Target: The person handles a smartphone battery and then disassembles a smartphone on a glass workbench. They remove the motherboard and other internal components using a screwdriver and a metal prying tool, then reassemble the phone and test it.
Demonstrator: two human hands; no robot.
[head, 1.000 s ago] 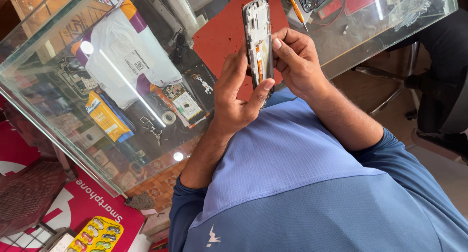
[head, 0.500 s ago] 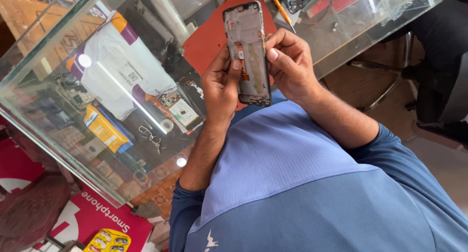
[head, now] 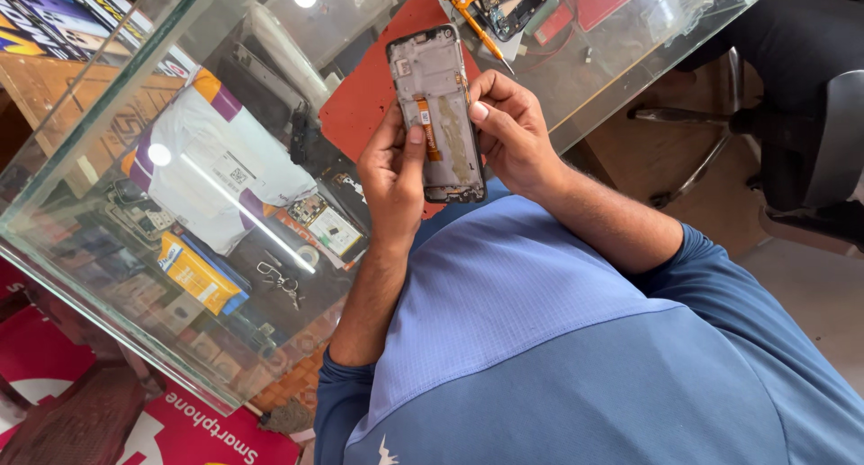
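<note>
Both hands hold an opened phone frame (head: 436,114) upright above the near edge of a glass table (head: 108,249). The left hand (head: 391,163) grips its left side, thumb pressed by the orange ribbon strip (head: 428,129) inside. The right hand (head: 508,127) clasps the right edge, fingers curled around it. Behind the frame lies a red mat (head: 369,100), and farther off an orange screwdriver (head: 475,24) beside another dismantled phone (head: 508,1).

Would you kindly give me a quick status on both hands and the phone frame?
Left hand and right hand both grip the opened phone frame. Frame held above the red mat, orange flex strip showing. Nothing in the way.
</note>
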